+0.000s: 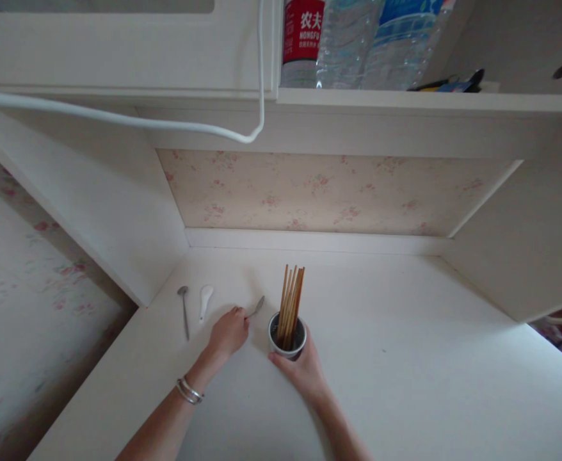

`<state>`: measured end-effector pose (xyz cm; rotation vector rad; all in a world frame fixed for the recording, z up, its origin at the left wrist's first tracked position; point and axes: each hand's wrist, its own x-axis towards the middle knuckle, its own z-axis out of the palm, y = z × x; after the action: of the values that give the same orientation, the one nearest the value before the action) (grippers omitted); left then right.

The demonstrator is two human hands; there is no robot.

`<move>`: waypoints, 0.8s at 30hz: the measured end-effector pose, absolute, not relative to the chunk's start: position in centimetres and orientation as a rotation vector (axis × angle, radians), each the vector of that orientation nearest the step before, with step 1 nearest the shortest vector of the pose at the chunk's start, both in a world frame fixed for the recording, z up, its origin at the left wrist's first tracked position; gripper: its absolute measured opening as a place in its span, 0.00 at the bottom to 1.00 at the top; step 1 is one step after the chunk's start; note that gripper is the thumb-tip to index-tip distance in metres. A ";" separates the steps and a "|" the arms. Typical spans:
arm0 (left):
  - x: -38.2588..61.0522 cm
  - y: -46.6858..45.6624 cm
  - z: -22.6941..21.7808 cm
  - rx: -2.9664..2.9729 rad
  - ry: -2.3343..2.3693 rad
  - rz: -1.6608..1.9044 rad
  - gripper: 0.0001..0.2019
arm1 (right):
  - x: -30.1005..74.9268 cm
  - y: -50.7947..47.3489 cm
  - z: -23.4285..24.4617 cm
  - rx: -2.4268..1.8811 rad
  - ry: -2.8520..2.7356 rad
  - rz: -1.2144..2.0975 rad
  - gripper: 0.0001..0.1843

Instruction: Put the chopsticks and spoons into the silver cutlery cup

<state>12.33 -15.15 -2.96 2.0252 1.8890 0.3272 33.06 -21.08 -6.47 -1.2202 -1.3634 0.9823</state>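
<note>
My left hand is closed round the handle end of a small metal utensil that looks like a fork, its head pointing up and right toward the cup. Wrapped round the lower right side of a metal cup is my right hand. Several wooden chopsticks stand in that cup, leaning slightly right. To the left of my left hand lie a white soup spoon and, farther left, a long-handled metal spoon, both flat on the white tabletop.
The white tabletop is bounded by a left side panel and a right one. Overhead, a shelf holds plastic bottles, and a white cable hangs across the cabinet front. Floral wallpaper covers the back.
</note>
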 end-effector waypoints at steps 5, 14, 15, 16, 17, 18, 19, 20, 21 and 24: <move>12.1 -14.4 -0.9 1.912 1.739 0.536 0.14 | 33.0 -21.0 -6.7 -1.200 -1.364 0.967 0.45; 14.4 -16.2 6.2 1.476 1.378 1.265 0.17 | 33.0 -21.1 -6.4 -1.219 -1.369 0.987 0.46; 14.8 -16.3 6.3 1.454 1.350 1.291 0.17 | 33.0 -21.2 -6.3 -1.220 -1.372 0.984 0.46; 15.2 -16.3 6.3 1.436 1.323 1.304 0.18 | 33.0 -21.2 -6.1 -1.220 -1.374 0.983 0.45; 15.5 -16.3 6.2 1.418 1.293 1.305 0.19 | 33.0 -21.2 -5.9 -1.217 -1.373 0.984 0.45; 15.9 -16.4 6.0 1.396 1.262 1.298 0.19 | 33.0 -21.2 -5.8 -1.211 -1.371 0.988 0.45; 16.2 -16.4 5.7 1.369 1.232 1.287 0.20 | 33.0 -21.3 -5.6 -1.202 -1.369 0.992 0.45; 16.5 -16.4 5.5 1.337 1.204 1.277 0.20 | 33.0 -21.3 -5.5 -1.195 -1.369 0.995 0.45; 16.7 -16.4 5.2 1.301 1.180 1.273 0.20 | 33.0 -21.3 -5.4 -1.192 -1.371 0.995 0.45; 17.3 -16.5 4.9 1.199 1.117 1.299 0.17 | 33.0 -21.3 -5.3 -1.198 -1.381 0.986 0.45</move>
<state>17.32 -16.50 4.86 1.1989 1.1167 1.2987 32.98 -21.27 -5.30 -1.1983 -1.3813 0.9862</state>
